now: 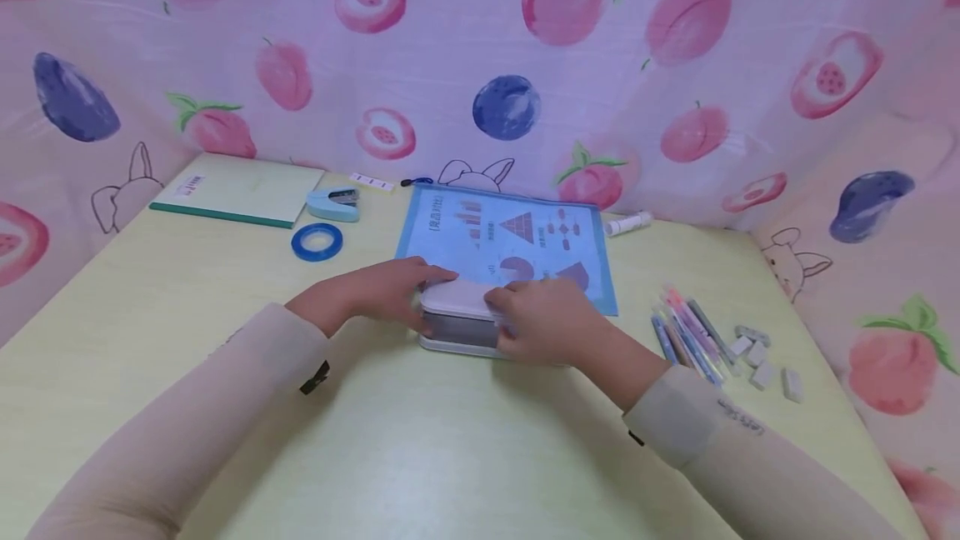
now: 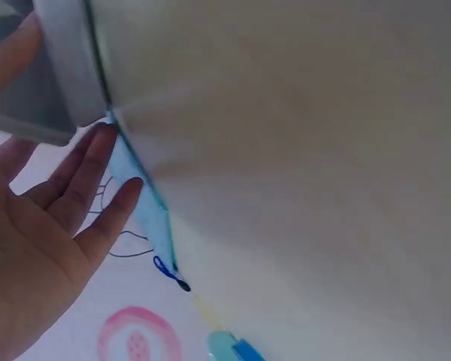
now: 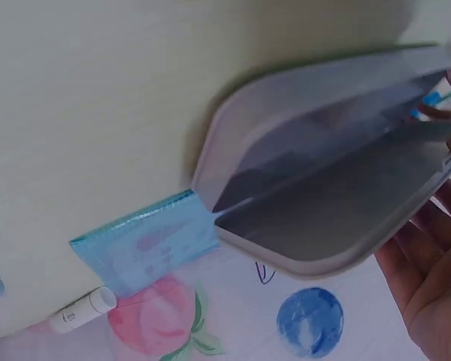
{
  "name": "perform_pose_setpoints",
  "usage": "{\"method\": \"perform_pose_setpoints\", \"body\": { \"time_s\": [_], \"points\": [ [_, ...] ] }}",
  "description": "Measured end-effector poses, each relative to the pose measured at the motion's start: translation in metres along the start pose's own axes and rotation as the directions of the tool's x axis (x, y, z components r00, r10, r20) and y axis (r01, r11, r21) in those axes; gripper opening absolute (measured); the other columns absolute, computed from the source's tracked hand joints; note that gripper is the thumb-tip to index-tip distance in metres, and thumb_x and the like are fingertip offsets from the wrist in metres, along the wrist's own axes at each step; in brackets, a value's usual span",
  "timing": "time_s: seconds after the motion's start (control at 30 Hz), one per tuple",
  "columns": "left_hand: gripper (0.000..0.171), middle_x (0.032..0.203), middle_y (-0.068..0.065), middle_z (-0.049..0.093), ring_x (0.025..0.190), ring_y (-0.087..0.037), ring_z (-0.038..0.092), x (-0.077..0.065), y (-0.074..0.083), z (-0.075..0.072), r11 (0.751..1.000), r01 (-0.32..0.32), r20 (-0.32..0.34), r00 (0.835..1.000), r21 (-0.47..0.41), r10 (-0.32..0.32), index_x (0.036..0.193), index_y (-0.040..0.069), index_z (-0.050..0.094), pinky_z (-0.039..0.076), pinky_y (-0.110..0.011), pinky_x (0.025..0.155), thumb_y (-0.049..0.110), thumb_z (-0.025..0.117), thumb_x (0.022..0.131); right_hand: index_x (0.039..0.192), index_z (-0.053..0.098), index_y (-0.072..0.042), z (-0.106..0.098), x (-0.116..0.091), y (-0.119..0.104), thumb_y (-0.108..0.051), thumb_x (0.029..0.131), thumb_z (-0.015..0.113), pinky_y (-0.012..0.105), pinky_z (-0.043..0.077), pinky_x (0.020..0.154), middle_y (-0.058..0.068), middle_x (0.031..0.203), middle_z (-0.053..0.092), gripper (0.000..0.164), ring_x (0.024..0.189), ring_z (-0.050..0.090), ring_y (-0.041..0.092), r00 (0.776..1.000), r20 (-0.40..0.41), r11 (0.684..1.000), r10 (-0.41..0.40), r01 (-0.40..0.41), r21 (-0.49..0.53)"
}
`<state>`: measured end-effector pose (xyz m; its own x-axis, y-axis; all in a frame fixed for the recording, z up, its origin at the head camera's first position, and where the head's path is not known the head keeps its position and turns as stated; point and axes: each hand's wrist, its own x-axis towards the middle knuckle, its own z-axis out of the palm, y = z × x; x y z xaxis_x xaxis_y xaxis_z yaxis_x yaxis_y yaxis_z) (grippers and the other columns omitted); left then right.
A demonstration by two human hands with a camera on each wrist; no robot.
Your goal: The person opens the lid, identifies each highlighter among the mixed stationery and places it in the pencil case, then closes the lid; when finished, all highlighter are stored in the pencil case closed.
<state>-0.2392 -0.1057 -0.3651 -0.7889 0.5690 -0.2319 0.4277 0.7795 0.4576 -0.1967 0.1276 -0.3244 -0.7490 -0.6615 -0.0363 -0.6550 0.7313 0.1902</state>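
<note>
A pale hard-shell pencil case [image 1: 459, 330] lies at the middle of the table, its lid [image 1: 456, 298] partly raised. At its left end, my left hand [image 1: 382, 290] holds it, thumb in front and fingers behind. In the left wrist view those fingers [image 2: 90, 173] reach out fairly straight beside the case [image 2: 69, 68]. My right hand [image 1: 551, 319] pinches the lid on the right of its front edge. From the right wrist view, the grey hollow inside the case [image 3: 338, 203] shows, and the right hand's fingers [image 3: 421, 256] lie behind the lid.
Behind the case lies a blue pouch [image 1: 517, 227] with a printed chart sheet. At left are a notebook [image 1: 247, 190], a light blue stapler [image 1: 333, 204] and blue tape [image 1: 317, 242]. Several pens [image 1: 690, 336], white erasers [image 1: 762, 375] and a white tube [image 1: 628, 223] lie at right.
</note>
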Motion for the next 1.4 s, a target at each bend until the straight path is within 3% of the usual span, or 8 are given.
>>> {"method": "perform_pose_setpoints", "body": {
  "time_s": [0.17,0.3,0.4,0.57,0.73,0.93,1.13,1.4],
  "points": [
    [0.108,0.141,-0.001,0.034,0.127,-0.020,0.033,-0.001,-0.003,0.002,0.990,0.002,-0.036,0.999,-0.140,-0.008,0.140,0.048,0.003,0.035,-0.044,0.099,0.038,0.080,0.064,0.112,0.062,-0.027,-0.009,0.001,0.017,-0.038,0.083,0.048,0.027,0.036,0.038,-0.009,0.080,0.064,0.034,0.051,0.051,0.012,0.996,-0.042,0.993,0.073,-0.069,0.098],
    [0.128,0.126,-0.005,0.048,0.114,-0.018,0.047,-0.001,-0.002,0.001,0.981,0.031,-0.073,0.996,-0.194,-0.046,0.128,0.057,-0.022,0.042,-0.042,0.093,0.039,0.083,0.057,0.111,0.064,-0.027,-0.014,0.006,0.034,-0.041,0.087,0.051,0.028,0.044,0.047,-0.006,0.097,0.066,0.030,0.080,0.061,0.015,0.980,-0.124,0.978,0.154,-0.133,0.161],
    [0.136,0.119,-0.005,0.053,0.109,-0.018,0.051,-0.001,-0.002,0.000,0.978,0.047,-0.089,0.994,-0.201,-0.066,0.124,0.053,-0.032,0.042,-0.040,0.093,0.041,0.084,0.054,0.102,0.069,-0.027,-0.012,0.011,0.042,-0.043,0.085,0.056,0.029,0.046,0.050,-0.004,0.101,0.061,0.026,0.084,0.059,0.016,0.948,-0.238,0.971,0.213,-0.179,0.158],
    [0.139,0.124,-0.008,0.049,0.109,-0.020,0.052,-0.003,-0.002,0.000,0.976,0.044,-0.115,0.991,-0.215,-0.070,0.125,0.049,-0.035,0.042,-0.042,0.093,0.039,0.084,0.054,0.090,0.067,-0.022,-0.007,0.024,0.046,-0.042,0.082,0.061,0.028,0.041,0.044,-0.003,0.078,0.051,0.022,0.067,0.050,0.015,0.880,-0.363,0.951,0.307,-0.268,0.154],
    [0.139,0.133,-0.010,0.039,0.107,-0.020,0.055,-0.005,0.001,0.001,0.970,0.016,-0.124,0.991,-0.243,-0.047,0.129,0.047,-0.030,0.042,-0.040,0.093,0.035,0.085,0.054,0.088,0.057,-0.020,-0.001,0.031,0.050,-0.040,0.086,0.056,0.032,0.040,0.046,-0.004,0.072,0.052,0.021,0.059,0.050,0.017,0.868,-0.278,0.907,0.412,-0.362,0.214],
    [0.132,0.141,-0.008,0.026,0.105,-0.016,0.053,-0.007,0.001,0.002,0.979,0.042,-0.098,0.993,-0.197,-0.063,0.141,0.031,-0.016,0.043,-0.034,0.092,0.041,0.084,0.055,0.099,0.063,-0.021,0.012,0.030,0.057,-0.040,0.087,0.051,0.042,0.048,0.062,0.000,0.093,0.059,0.026,0.081,0.057,0.023,0.878,-0.126,0.867,0.462,-0.417,0.272],
    [0.124,0.130,-0.004,0.040,0.109,-0.016,0.048,-0.005,-0.003,0.002,0.985,0.082,-0.037,0.995,-0.151,-0.089,0.145,0.021,-0.003,0.039,-0.036,0.097,0.048,0.080,0.058,0.104,0.064,-0.018,0.021,0.020,0.066,-0.038,0.087,0.050,0.048,0.047,0.078,0.006,0.114,0.059,0.030,0.109,0.052,0.027,0.886,-0.072,0.854,0.458,-0.416,0.312],
    [0.125,0.125,-0.003,0.048,0.115,-0.018,0.045,-0.009,-0.004,-0.003,0.975,0.078,0.008,0.997,-0.206,-0.078,0.145,0.021,-0.003,0.034,-0.041,0.100,0.053,0.078,0.056,0.101,0.064,-0.017,0.027,0.002,0.068,-0.035,0.087,0.052,0.046,0.047,0.076,0.004,0.100,0.062,0.025,0.094,0.057,0.025,0.883,-0.040,0.825,0.468,-0.421,0.376]
  ]
}}
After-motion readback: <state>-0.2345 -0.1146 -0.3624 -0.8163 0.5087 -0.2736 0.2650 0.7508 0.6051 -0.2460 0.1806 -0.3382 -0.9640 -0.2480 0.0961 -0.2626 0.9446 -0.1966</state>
